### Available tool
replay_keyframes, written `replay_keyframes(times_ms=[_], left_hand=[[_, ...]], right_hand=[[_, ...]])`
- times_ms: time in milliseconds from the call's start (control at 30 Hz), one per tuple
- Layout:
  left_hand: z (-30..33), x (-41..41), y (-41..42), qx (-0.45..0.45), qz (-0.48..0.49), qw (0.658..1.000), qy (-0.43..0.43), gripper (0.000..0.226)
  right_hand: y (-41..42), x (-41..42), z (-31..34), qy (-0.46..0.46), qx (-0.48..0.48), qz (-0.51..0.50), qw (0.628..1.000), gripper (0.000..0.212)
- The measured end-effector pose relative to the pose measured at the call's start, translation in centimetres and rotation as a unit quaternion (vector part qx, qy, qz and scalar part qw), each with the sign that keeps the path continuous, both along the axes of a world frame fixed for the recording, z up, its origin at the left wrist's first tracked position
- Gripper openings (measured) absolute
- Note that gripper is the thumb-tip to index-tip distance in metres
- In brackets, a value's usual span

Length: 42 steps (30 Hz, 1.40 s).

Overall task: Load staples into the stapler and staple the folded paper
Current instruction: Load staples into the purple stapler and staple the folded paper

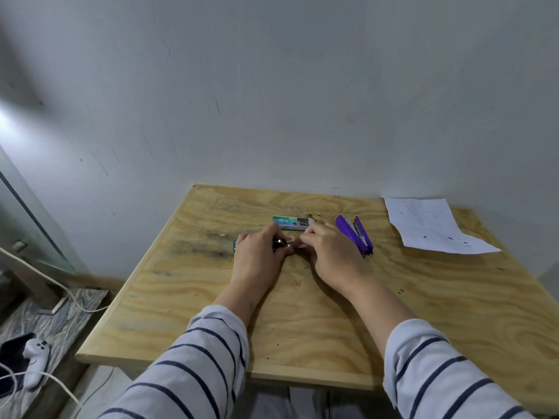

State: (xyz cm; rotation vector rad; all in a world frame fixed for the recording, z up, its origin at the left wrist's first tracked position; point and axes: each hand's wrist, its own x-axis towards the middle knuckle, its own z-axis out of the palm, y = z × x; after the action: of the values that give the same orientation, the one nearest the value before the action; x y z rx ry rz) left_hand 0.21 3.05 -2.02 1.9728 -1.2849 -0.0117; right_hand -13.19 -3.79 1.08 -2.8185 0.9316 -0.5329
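The green staple box [286,222] reads "No.10" on its top face, the smaller print too fine to make out; it lies on the far middle of a plywood table [302,313] whose grain is smudged with dark marks; the table stands against a scuffed white wall [272,101]; to the left, on a patterned floor, lie a white game controller [35,359] and a white cable [45,276]. The purple stapler [354,234] lies hinged open just right of the box, its metal channel showing; the white paper [429,226], creased and unfolded, rests at the table's far right edge, well apart from the stapler. The left hand [260,252] is curled closed around a small green-edged, dark object, and the right hand [329,249] pinches a shiny metal piece at its end, fingertips of both hands meeting; whether that piece is a strip of staples cannot be told; both sleeves are striped.
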Motion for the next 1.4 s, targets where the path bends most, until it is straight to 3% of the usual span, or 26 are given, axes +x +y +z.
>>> replay_keyframes(times_ms=[367, 667, 1100, 1400], left_hand=[[0.0, 0.0, 0.1, 0.003, 0.007, 1.000, 0.004, 0.019], [-0.5, 0.2, 0.1, -0.007, -0.018, 1.000, -0.004, 0.015], [0.6, 0.0, -0.4, 0.016, -0.039, 0.995, -0.094, 0.022], [0.5, -0.1, -0.7, 0.014, -0.019, 0.997, -0.080, 0.018]], right_hand=[[-1.9, -2.3, -1.6, -0.049, -0.105, -0.058, 0.992, 0.036], [-2.2, -2.9, -1.8, -0.014, -0.057, -0.091, 0.994, 0.036], [-1.9, -2.6, -1.4, -0.005, -0.023, -0.086, 0.996, 0.035], [-1.8, -2.6, -1.4, -0.006, -0.007, -0.093, 0.996, 0.035]])
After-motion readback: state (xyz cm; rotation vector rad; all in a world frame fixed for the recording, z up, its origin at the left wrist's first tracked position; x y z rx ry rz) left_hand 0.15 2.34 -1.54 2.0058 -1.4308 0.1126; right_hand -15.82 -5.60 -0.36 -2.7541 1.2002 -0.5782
